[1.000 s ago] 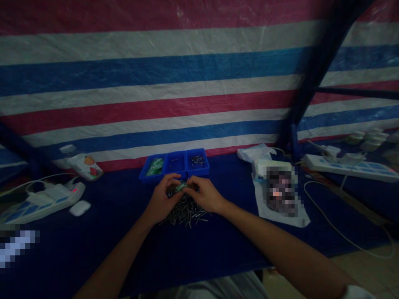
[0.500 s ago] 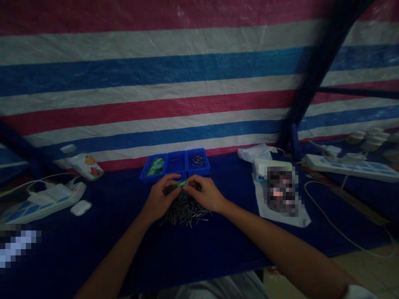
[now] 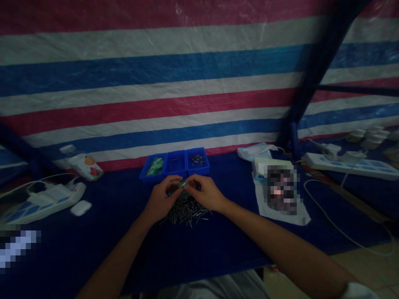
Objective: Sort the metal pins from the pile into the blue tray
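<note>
Between the fingertips of my left hand [image 3: 162,197] and my right hand [image 3: 207,192] is a small green piece [image 3: 182,184]; both hands pinch it. Directly below them a pile of thin metal pins [image 3: 188,212] lies on the dark blue table, partly covered by my fingers. Behind my hands stand three joined blue bins: the left bin [image 3: 144,173] holds green pieces [image 3: 155,166], the middle bin [image 3: 176,167] has a few pins, and the right bin [image 3: 204,167] holds several pins.
Power strips [image 3: 46,202] with cables lie at the left and right. A bottle [image 3: 85,166] and a white case [image 3: 81,208] are at the left. White packets [image 3: 255,151] and a blurred-out item on a white sheet [image 3: 262,203] lie at the right.
The green piece has turned slightly between my fingertips. Both hands stay in nearly the same place above the pins.
</note>
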Available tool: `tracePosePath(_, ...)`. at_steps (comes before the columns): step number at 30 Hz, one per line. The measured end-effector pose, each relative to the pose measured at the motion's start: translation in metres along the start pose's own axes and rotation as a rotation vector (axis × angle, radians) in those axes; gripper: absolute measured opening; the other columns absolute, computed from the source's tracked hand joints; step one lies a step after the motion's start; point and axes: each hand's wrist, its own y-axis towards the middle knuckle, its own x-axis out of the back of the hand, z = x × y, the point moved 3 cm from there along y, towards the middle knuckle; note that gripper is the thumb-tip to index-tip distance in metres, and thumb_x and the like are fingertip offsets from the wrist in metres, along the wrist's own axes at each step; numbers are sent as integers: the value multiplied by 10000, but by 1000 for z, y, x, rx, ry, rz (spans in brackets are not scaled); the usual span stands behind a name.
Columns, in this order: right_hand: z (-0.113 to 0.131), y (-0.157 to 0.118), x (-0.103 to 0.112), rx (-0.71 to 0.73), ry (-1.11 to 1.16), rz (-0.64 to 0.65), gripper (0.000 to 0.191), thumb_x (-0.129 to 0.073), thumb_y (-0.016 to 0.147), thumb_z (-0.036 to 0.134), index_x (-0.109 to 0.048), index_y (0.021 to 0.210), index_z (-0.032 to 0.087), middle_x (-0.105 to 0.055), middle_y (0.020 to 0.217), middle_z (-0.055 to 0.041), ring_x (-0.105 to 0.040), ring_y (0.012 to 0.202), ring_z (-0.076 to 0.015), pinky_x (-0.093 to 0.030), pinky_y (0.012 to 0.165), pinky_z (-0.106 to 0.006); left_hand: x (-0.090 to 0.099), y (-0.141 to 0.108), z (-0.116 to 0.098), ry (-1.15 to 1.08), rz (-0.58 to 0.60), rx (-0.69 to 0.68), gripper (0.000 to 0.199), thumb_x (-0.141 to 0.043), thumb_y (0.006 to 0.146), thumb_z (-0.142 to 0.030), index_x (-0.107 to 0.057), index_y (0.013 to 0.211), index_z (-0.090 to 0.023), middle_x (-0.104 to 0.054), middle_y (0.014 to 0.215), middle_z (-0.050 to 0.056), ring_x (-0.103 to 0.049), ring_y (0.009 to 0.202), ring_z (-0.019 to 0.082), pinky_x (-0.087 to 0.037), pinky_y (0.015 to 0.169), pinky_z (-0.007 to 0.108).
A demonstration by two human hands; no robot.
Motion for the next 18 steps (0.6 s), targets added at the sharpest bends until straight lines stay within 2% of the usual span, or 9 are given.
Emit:
tracePosePath(4, -1, 1, -1, 18, -7, 3, 149, -605, 848, 309, -665, 874, 175, -626, 718, 17, -524, 631, -100, -384, 589, -232, 2, 0, -4, -32, -29, 1, 296, -655, 832, -307, -592, 1099, -193, -681, 828, 11, -677, 820, 190, -514, 759, 314)
tracePosePath(8, -3, 2, -2, 39, -1, 21, 150, -620, 843, 307, -681, 887, 176, -639, 730, 14, -525, 632, -101, -381, 588, -232, 3, 0, -4, -128, -42, -3, 326, -689, 802, -303, -594, 1094, -194, -656, 814, -5, -659, 777, 165, -504, 738, 290)
tracePosePath(11, -2, 2, -1, 26, -7, 3, 149, -605, 860, 304, -693, 881, 186, -655, 731, 10, -536, 645, -106, -384, 602, -236, 2, 0, -3, -169, 7, 30, 379, -706, 783, -302, -590, 1128, -198, -688, 895, 14, -665, 835, 177, -507, 767, 301)
tracePosePath(15, -3, 2, 0, 24, 9, -19, 159, -619, 854, 324, -693, 901, 190, -662, 740, 9, -552, 660, -109, -401, 618, -242, 0, 1, -1, -109, 123, 111, 271, -679, 804, -368, -668, 1001, -183, -716, 891, 30, -668, 800, 193, -512, 715, 305)
tracePosePath(17, -4, 3, 0, 27, 3, -28, 194, -624, 850, 337, -682, 959, 188, -656, 751, 9, -552, 650, -106, -408, 610, -241, 6, 2, 1, -51, 68, 121, 260, -656, 817, -401, -687, 940, -174, -714, 831, 29, -664, 740, 193, -510, 663, 301)
tracePosePath(18, -5, 3, 0, 26, -3, -35, 226, -623, 851, 343, -670, 1006, 185, -655, 760, 8, -553, 644, -104, -411, 605, -241, 12, 4, 2, -7, -11, 106, 270, -655, 813, -408, -689, 940, -172, -713, 816, 29, -662, 725, 196, -510, 651, 303)
